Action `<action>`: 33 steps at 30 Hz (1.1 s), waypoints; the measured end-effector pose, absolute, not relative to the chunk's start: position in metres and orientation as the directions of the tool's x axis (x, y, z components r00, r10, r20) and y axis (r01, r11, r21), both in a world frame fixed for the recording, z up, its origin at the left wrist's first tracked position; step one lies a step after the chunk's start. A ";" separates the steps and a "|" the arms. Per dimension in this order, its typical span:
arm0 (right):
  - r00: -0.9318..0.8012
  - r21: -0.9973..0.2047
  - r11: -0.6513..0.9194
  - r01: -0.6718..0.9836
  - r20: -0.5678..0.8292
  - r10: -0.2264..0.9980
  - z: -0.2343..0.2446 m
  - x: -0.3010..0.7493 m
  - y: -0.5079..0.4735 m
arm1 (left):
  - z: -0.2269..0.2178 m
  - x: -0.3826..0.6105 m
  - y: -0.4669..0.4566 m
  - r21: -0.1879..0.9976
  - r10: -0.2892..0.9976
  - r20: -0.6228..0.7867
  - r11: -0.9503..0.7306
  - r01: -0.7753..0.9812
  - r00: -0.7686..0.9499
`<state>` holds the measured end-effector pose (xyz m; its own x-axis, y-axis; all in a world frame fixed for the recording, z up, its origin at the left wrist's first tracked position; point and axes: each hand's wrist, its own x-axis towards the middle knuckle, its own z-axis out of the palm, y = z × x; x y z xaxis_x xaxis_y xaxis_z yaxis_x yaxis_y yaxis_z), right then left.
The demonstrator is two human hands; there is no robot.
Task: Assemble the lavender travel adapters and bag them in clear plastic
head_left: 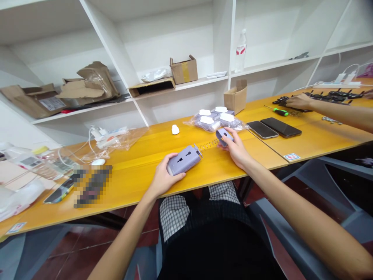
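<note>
My left hand (163,179) grips a lilac-grey travel adapter block (184,159) lying on the yellow table (136,175). A thin coiled cable (207,145) runs from the block's right end to a small lilac plug piece (222,136). My right hand (236,149) is closed on that small piece, fingers pinching it just above the table. The two hands are pulled apart so the coil is stretched between them.
Bagged white-capped adapters (217,118) lie behind my right hand, a small white cap (175,129) beside them. Two phones (274,128) and a screwdriver (278,111) sit to the right, where another person's hand (300,102) rests on black parts. Plastic bags and cables clutter the left.
</note>
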<state>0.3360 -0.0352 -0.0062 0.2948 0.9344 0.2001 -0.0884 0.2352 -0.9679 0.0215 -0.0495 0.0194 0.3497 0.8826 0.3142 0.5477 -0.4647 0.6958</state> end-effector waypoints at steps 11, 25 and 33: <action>0.207 -0.957 0.289 0.009 0.284 0.936 -0.004 0.319 -0.041 | 0.022 0.022 -0.053 0.653 0.842 0.288 -0.521 0.549 0.456; -0.037 -0.926 0.015 -0.376 0.032 0.999 0.004 0.275 -0.061 | 0.018 0.023 -0.053 0.626 0.807 0.447 -0.590 0.510 0.385; -0.185 -0.885 -0.174 -0.432 -0.102 0.977 0.011 0.281 -0.049 | 0.019 0.023 -0.051 0.583 0.763 0.460 -0.645 0.493 0.455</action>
